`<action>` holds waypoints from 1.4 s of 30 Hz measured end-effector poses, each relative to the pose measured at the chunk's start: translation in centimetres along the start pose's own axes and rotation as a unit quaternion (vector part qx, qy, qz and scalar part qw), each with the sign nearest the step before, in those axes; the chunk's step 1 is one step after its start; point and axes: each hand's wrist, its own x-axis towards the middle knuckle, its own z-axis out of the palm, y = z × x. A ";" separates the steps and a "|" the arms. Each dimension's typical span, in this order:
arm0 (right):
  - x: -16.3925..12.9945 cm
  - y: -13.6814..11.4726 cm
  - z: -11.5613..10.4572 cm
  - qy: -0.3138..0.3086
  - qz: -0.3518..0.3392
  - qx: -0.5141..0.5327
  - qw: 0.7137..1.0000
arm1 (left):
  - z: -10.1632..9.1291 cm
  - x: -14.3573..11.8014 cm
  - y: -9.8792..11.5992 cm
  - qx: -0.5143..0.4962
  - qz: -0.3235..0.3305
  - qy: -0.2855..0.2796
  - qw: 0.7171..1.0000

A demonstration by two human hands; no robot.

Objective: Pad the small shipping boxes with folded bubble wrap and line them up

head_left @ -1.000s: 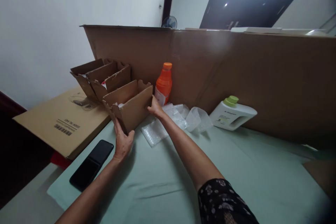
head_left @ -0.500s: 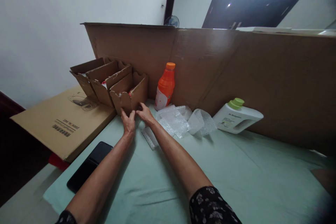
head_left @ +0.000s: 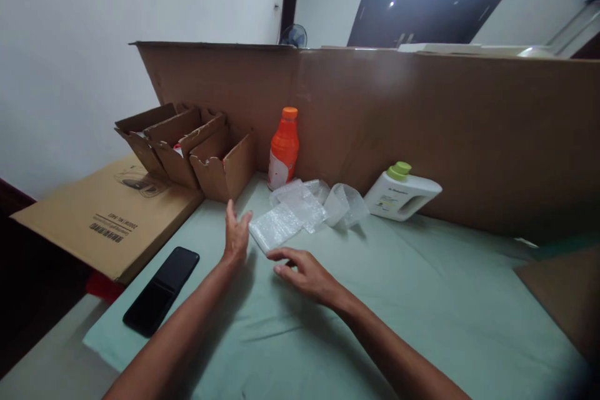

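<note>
I see both hands empty with fingers spread: my left hand (head_left: 235, 234) is raised, palm turned in, and my right hand (head_left: 304, 272) lies flat on the table (head_left: 422, 300), its grip released, fingertips just short of the bubble wrap sheet (head_left: 274, 228). The small cardboard box (head_left: 225, 165) stands beyond them against the tall cardboard wall (head_left: 422, 125), with bare cloth to the right and a phone (head_left: 162, 290) near the left edge. Half a second ago both hands touched that box; now they are pulled back from it.
</note>
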 end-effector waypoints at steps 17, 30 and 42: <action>-31.1 5.1 -6.0 0.274 0.186 -0.102 0.938 | 1.5 -6.6 0.8 0.371 0.211 -0.193 0.883; -10.9 5.8 -11.9 0.280 0.100 -0.259 0.919 | 8.2 -6.5 3.1 0.182 0.278 -0.200 0.922; -4.1 8.1 -14.0 0.233 0.207 -0.232 0.922 | 13.8 0.6 3.1 0.424 0.131 -0.242 0.863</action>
